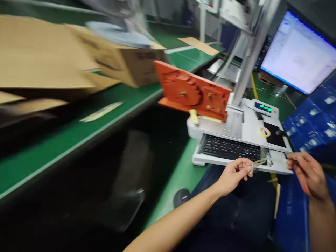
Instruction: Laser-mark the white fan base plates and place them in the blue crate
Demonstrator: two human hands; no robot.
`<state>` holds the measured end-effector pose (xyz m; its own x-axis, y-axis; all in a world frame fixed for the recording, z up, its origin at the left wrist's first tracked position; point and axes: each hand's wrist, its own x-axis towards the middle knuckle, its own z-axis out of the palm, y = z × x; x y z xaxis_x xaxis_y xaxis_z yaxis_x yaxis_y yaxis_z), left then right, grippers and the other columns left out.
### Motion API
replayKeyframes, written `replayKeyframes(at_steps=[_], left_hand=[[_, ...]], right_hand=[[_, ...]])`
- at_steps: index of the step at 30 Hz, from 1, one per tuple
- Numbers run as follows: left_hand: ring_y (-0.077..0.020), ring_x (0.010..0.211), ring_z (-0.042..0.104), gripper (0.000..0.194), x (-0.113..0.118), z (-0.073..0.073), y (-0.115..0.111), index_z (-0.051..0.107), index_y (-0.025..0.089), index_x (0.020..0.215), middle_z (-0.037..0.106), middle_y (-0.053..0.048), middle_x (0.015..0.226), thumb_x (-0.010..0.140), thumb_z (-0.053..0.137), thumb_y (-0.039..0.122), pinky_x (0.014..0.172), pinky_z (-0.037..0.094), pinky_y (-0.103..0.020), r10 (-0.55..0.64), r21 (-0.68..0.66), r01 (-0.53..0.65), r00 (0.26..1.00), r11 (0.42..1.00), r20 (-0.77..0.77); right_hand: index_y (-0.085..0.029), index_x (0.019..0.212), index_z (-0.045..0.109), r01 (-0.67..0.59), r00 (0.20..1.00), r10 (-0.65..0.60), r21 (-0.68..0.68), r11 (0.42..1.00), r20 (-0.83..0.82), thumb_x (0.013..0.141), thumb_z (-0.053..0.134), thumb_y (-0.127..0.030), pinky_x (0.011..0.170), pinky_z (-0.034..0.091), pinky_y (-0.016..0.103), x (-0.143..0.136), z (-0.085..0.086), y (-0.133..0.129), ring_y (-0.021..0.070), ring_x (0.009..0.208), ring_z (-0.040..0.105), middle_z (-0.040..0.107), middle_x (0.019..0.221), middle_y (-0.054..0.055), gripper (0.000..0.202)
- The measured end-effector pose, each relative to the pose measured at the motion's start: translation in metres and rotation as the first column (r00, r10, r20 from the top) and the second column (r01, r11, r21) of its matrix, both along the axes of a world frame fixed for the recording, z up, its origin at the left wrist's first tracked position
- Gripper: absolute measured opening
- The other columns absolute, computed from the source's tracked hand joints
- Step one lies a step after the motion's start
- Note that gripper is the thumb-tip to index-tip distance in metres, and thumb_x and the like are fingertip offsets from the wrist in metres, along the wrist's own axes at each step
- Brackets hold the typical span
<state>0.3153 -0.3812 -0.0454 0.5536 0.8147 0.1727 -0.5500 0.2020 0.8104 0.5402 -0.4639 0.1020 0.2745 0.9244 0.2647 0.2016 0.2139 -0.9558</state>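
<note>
My left hand (234, 174) pinches a small thin metal piece (258, 162) just in front of the black keyboard (232, 148). My right hand (309, 174) is at the right, fingers closed on a small thin item (289, 156) that is too blurred to name. Both hands hover over my lap, close to the front edge of the white machine base (236, 127). An orange fixture plate (193, 91) with a round gear-like part stands tilted on that base.
A monitor (299, 52) glows at upper right. Cardboard boxes (78, 59) sit on the green bench (65, 140) at left. Blue bins (315, 126) stand at right. A yellow tape ring (264, 132) and a small display (264, 107) lie on the base.
</note>
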Motion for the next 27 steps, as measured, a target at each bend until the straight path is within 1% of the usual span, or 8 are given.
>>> replayKeyframes(at_steps=[4, 6, 9, 12, 16, 20, 23, 27], left_hand=[[-0.0179, 0.078, 0.069, 0.044, -0.057, -0.009, 0.006, 0.08, 0.014, 0.106, 0.075, -0.009, 0.088, 0.087, 0.086, 0.054, 0.072, 0.057, -0.03, 0.287, 0.005, -0.287, 0.955, 0.958, -0.07], [-0.0244, 0.103, 0.073, 0.035, -0.077, -0.013, 0.0, 0.083, 0.016, 0.101, 0.076, -0.015, 0.11, 0.089, 0.086, 0.049, 0.091, 0.059, -0.036, 0.418, 0.138, -0.402, 0.902, 0.905, -0.111], [-0.0331, 0.148, 0.055, 0.023, -0.095, -0.022, -0.015, 0.085, 0.018, 0.1, 0.061, -0.018, 0.153, 0.09, 0.086, 0.038, 0.119, 0.049, -0.041, 0.473, 0.45, -0.373, 0.871, 0.811, -0.13], [-0.0312, 0.145, 0.061, 0.017, -0.104, -0.036, -0.026, 0.081, 0.017, 0.104, 0.062, -0.019, 0.156, 0.094, 0.081, 0.031, 0.119, 0.05, -0.042, 0.448, 0.529, -0.323, 0.886, 0.785, -0.124], [-0.0258, 0.12, 0.076, 0.015, -0.117, -0.057, -0.028, 0.08, 0.017, 0.097, 0.078, -0.017, 0.129, 0.1, 0.073, 0.03, 0.106, 0.059, -0.037, 0.537, 0.447, -0.428, 0.83, 0.785, -0.148], [-0.0247, 0.106, 0.078, 0.021, -0.137, -0.086, -0.016, 0.079, 0.017, 0.096, 0.082, -0.013, 0.108, 0.099, 0.073, 0.037, 0.095, 0.061, -0.034, 0.592, 0.238, -0.546, 0.775, 0.803, -0.22], [-0.0175, 0.082, 0.075, 0.033, -0.169, -0.125, 0.007, 0.073, 0.018, 0.12, 0.079, -0.01, 0.105, 0.097, 0.074, 0.041, 0.075, 0.059, -0.029, 0.693, 0.069, -0.713, 0.647, 0.698, -0.318], [-0.0091, 0.062, 0.064, 0.042, -0.24, -0.186, 0.038, 0.063, 0.018, 0.136, 0.073, -0.011, 0.116, 0.101, 0.066, 0.04, 0.054, 0.046, -0.022, 0.705, -0.124, -0.864, 0.474, 0.488, -0.527]], right_hand=[[-0.018, 0.105, 0.083, -0.115, 0.993, 0.101, -0.282, 0.953, -0.061, 0.087, 0.092, -0.049, 0.075, 0.063, 0.023, -0.019, -0.073, 0.008, 0.0188, 0.081, 0.069, 0.075, 0.093, 0.011, 0.037], [-0.019, 0.106, 0.082, -0.22, 0.974, 0.183, -0.377, 0.9, -0.132, 0.085, 0.093, -0.051, 0.077, 0.064, 0.024, -0.05, -0.106, 0.015, 0.02, 0.086, 0.07, 0.076, 0.101, 0.012, 0.039], [-0.022, 0.113, 0.078, -0.31, 0.94, 0.21, -0.415, 0.855, -0.269, 0.082, 0.096, -0.05, 0.086, 0.064, 0.024, -0.103, -0.136, 0.027, 0.022, 0.104, 0.072, 0.076, 0.116, 0.011, 0.046], [-0.027, 0.122, 0.07, -0.381, 0.89, 0.218, -0.391, 0.838, -0.401, 0.079, 0.099, -0.045, 0.091, 0.064, 0.025, -0.14, -0.147, 0.042, 0.0223, 0.115, 0.072, 0.074, 0.124, 0.009, 0.055], [-0.028, 0.134, 0.063, -0.482, 0.853, 0.302, -0.42, 0.769, -0.426, 0.084, 0.096, -0.045, 0.106, 0.062, 0.038, -0.159, -0.149, 0.05, 0.0279, 0.125, 0.07, 0.072, 0.13, 0.011, 0.062], [-0.032, 0.141, 0.064, -0.563, 0.824, 0.427, -0.448, 0.694, -0.373, 0.091, 0.089, -0.048, 0.11, 0.061, 0.056, -0.161, -0.152, 0.044, 0.0376, 0.134, 0.066, 0.05, 0.164, 0.012, 0.058], [-0.032, 0.135, 0.071, -0.497, 0.864, 0.449, -0.524, 0.691, -0.228, 0.09, 0.088, -0.054, 0.098, 0.069, 0.052, -0.146, -0.166, 0.043, 0.0369, 0.122, 0.073, 0.044, 0.169, 0.01, 0.052], [-0.023, 0.122, 0.08, -0.383, 0.897, 0.432, -0.642, 0.664, -0.088, 0.076, 0.095, -0.065, 0.1, 0.069, 0.045, -0.101, -0.198, 0.048, 0.0394, 0.121, 0.074, 0.069, 0.144, 0.014, 0.063]])
